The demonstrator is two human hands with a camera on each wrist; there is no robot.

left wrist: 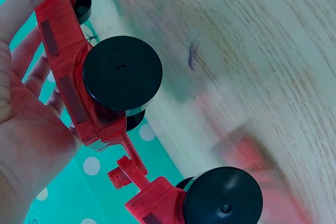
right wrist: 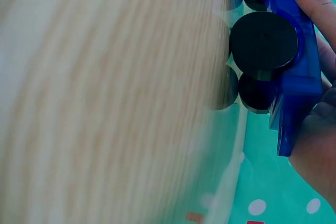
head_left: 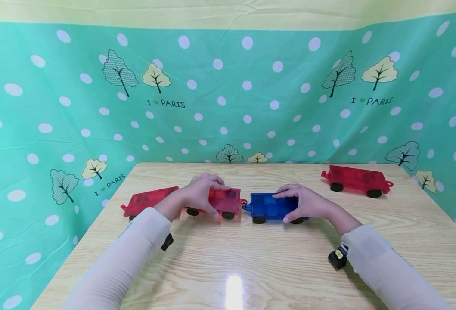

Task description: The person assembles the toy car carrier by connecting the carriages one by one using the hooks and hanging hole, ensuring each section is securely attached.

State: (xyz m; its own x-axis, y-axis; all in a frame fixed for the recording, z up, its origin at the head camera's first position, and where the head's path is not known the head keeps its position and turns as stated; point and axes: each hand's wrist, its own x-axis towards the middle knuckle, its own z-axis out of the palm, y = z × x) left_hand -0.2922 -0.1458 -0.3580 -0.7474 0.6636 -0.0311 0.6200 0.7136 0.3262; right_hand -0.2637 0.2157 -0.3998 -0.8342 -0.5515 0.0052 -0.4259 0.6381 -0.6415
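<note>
My left hand (head_left: pixel 194 196) grips a translucent red toy train car (head_left: pixel 228 198) by its sides, thumb in front. A second red train car (head_left: pixel 146 199) stands behind its left end, partly hidden by my forearm; in the left wrist view the hook of the rear red car (left wrist: pixel 152 200) overlaps the held car's coupling. My right hand (head_left: pixel 309 204) holds a blue train car (head_left: pixel 264 206) across its right half, thumb in front and fingers over the top. The blue hook (head_left: pixel 246 206) meets the red ring at the middle. Black wheels show below the blue body (right wrist: pixel 302 77).
Another red train car (head_left: pixel 355 180) stands alone at the back right of the wooden table (head_left: pixel 270 267). A green dotted cloth (head_left: pixel 247 107) hangs behind the table's back edge. A black wrist camera (head_left: pixel 338 258) hangs under my right sleeve.
</note>
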